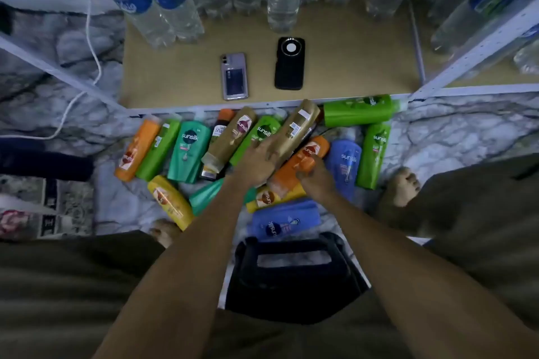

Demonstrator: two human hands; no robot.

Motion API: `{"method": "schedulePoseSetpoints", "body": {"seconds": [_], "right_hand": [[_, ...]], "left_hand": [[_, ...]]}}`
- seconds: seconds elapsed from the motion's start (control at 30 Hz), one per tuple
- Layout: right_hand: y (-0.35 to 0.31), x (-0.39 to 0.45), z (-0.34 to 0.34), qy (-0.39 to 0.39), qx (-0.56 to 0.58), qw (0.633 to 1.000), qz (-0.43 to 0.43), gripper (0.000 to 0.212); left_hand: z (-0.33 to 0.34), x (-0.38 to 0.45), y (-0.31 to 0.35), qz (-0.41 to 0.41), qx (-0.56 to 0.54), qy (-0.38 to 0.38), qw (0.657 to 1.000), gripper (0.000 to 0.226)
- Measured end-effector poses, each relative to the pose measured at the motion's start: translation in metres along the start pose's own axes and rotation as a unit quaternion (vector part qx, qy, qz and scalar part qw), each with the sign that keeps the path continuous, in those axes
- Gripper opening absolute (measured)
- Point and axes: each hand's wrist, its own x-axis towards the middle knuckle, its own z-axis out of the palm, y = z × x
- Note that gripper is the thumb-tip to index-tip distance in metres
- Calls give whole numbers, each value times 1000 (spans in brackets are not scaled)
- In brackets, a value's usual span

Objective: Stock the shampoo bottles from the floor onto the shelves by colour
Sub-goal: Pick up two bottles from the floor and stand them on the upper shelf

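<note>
orange bottle (300,165) lying diagonal, cap lower-left

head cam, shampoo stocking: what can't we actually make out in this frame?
- Left hand covers part of a gold bottle; grip unclear.
- Right hand sits on an orange bottle; fingers hidden, grasp unclear.
- Teal bottle is partly behind the left forearm.
- Upper shelves are cut off by the top edge.
- Small label print is blurred.

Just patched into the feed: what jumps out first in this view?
A bright heap of shampoo bottles lies on the marble floor before the shelf. Both hands reach in: the left hand at a gold bottle, the right hand on an orange bottle. Two phones rest on the shelf board.
</note>
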Motion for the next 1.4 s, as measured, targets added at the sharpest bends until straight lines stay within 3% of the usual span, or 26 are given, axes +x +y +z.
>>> {"method": "schedulePoseSetpoints", "body": {"seconds": [0.3, 0.57, 0.8, 1.1, 1.4], "right_hand": [[34, 38, 32, 24, 58, 997, 36, 84], [29, 54, 28, 59, 84, 993, 66, 80], [21, 65, 26, 67, 64, 994, 66, 88], [26, 76, 2, 4, 98, 994, 49, 88], [40, 53, -6, 3, 203, 978, 56, 78]], "left_hand": [[13, 51, -8, -11, 11, -40, 999, 56], [20, 80, -5, 19, 60, -21, 998, 62], [15, 93, 3, 2, 69, -71, 995, 79], [17, 84, -1, 41, 26, -128, 991, 86], [21, 61, 1, 7, -57, -142, 988, 83]]}}
